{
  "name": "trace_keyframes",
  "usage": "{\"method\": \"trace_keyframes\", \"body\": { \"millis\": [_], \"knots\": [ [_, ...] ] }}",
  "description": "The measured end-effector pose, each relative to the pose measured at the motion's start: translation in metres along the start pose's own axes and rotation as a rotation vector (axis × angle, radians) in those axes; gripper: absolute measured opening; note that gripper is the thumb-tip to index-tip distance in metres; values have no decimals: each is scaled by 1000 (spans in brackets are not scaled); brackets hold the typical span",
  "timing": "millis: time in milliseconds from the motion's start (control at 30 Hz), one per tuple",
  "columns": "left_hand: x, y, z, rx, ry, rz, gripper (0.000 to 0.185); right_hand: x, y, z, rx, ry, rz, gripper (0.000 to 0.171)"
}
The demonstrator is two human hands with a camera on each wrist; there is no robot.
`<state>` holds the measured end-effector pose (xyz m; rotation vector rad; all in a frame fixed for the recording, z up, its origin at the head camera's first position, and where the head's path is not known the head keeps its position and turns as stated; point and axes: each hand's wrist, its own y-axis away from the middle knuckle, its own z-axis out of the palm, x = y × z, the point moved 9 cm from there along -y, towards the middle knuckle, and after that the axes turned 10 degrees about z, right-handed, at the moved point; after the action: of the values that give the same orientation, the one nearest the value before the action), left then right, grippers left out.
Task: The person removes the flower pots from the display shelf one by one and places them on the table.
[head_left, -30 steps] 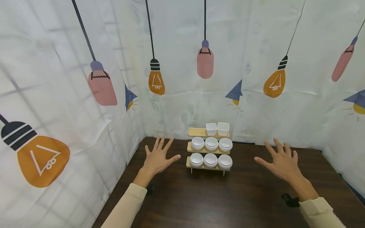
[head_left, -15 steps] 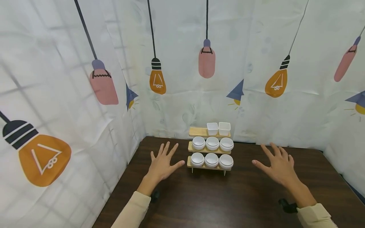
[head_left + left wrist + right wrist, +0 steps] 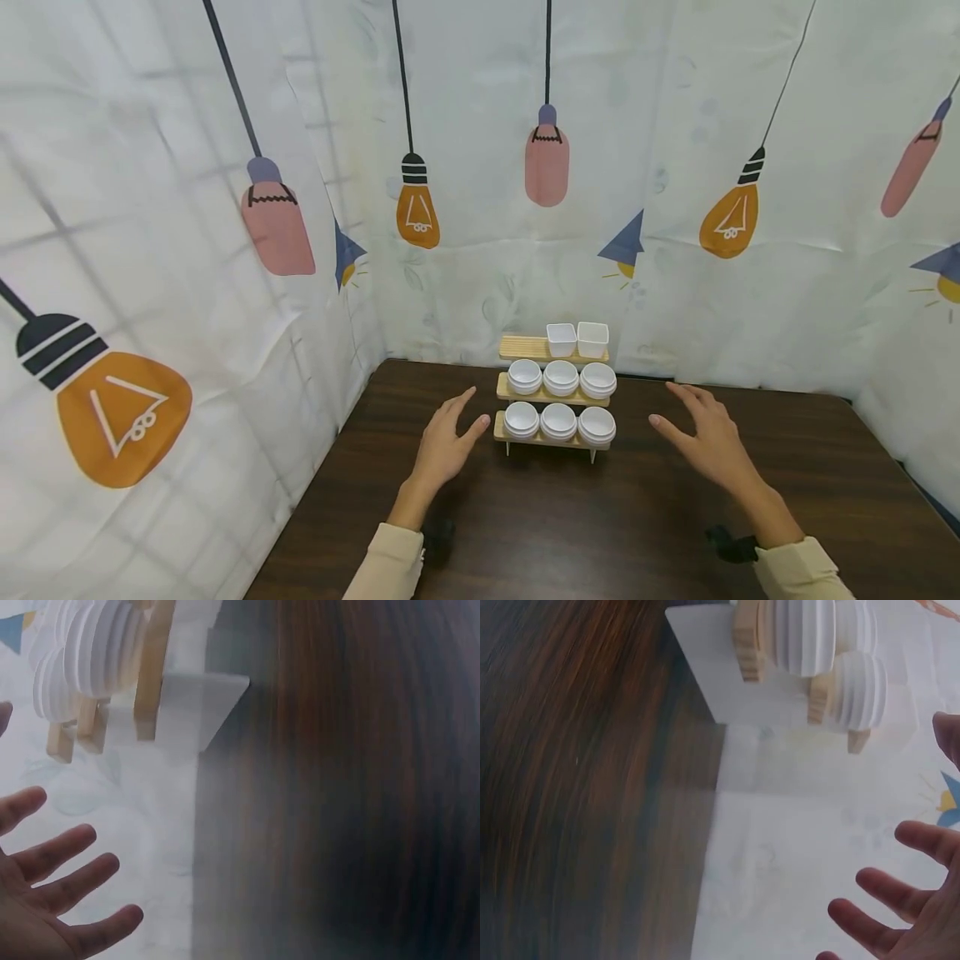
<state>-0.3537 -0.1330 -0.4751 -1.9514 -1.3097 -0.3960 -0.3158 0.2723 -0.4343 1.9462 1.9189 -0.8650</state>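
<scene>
A small three-tier wooden rack (image 3: 553, 436) stands at the back middle of the dark wooden table (image 3: 585, 533). Its two lower shelves each carry three white ribbed round bowls (image 3: 558, 421); the top shelf carries two white square cups (image 3: 577, 339). My left hand (image 3: 444, 442) hovers just left of the rack, fingers straight, holding nothing. My right hand (image 3: 703, 437) hovers to the rack's right, fingers spread, empty too. The left wrist view shows straight fingers (image 3: 60, 881) and the rack (image 3: 154, 671); the right wrist view shows fingers (image 3: 889, 900) and the rack (image 3: 746, 637).
White cloth walls (image 3: 480, 275) printed with hanging light bulbs close the table on the left, back and right. Bare tabletop lies in front of the rack. A black strap (image 3: 731, 546) shows at the right wrist.
Both hands have moved inward toward the rack, the left one to the right and the right one to the left. Their fingers are less spread. The rack and bowls have not moved.
</scene>
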Motion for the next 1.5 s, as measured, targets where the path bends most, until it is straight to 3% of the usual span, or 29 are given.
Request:
{"method": "trace_keyframes", "body": {
  "millis": [267, 600, 867, 1100, 1300, 1500],
  "knots": [
    [-4, 3, 13, 130, 209, -19, 45, -11, -3, 7, -14, -99, 18, 69],
    [-14, 4, 33, 170, 395, -133, 36, -24, -14, 13, -10, -202, 43, 66],
    [-18, 7, 52, 145, 543, -221, 37, -34, -27, 14, -25, -291, 92, 68],
    [-17, 11, 63, 126, 636, -243, 40, -42, -43, 18, -38, -383, 110, 68],
    [-20, 14, 76, 78, 708, -256, 43, -46, -56, 20, -63, -379, 111, 68],
    [-17, 14, 74, 65, 740, -235, 45, -54, -72, 20, -99, -381, 124, 70]
  ]
}}
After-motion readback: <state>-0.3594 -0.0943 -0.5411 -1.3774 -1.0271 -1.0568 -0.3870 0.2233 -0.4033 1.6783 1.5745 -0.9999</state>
